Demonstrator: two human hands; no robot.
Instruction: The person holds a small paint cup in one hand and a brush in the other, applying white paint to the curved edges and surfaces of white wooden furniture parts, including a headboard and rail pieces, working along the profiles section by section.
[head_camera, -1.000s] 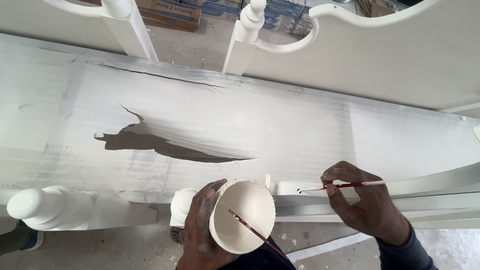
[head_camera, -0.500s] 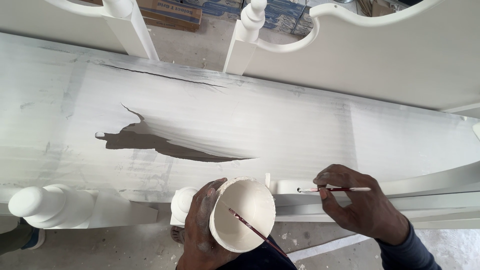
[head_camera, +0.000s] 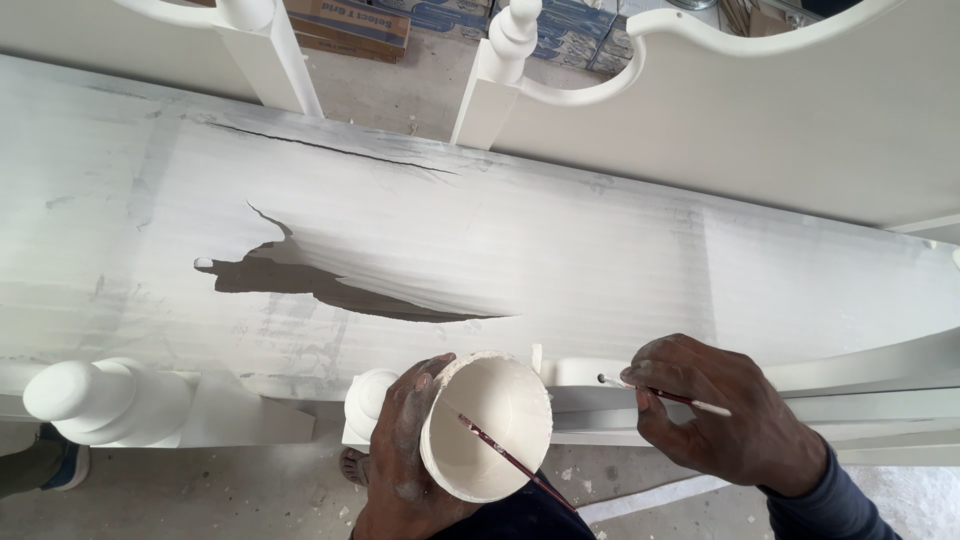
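Observation:
My left hand (head_camera: 400, 460) grips a white bowl of white paint (head_camera: 490, 425) low in the middle of the view. A second thin brush with a dark red handle (head_camera: 510, 460) lies across the bowl's inside. My right hand (head_camera: 735, 420) pinches a thin paintbrush (head_camera: 660, 393) whose white-tipped end points left and touches the curved white furniture rail (head_camera: 870, 375). Both hands carry paint smears.
A broad white sheet (head_camera: 500, 240) with a dark torn patch (head_camera: 300, 280) and a long crack spans the middle. White turned posts (head_camera: 105, 400) lie at the lower left. More white furniture (head_camera: 800, 120) stands behind. Stacked cardboard boxes (head_camera: 350, 20) rest on the floor beyond.
My right hand has slid a little to the left along the rail with the brush. The left hand and the bowl have stayed put.

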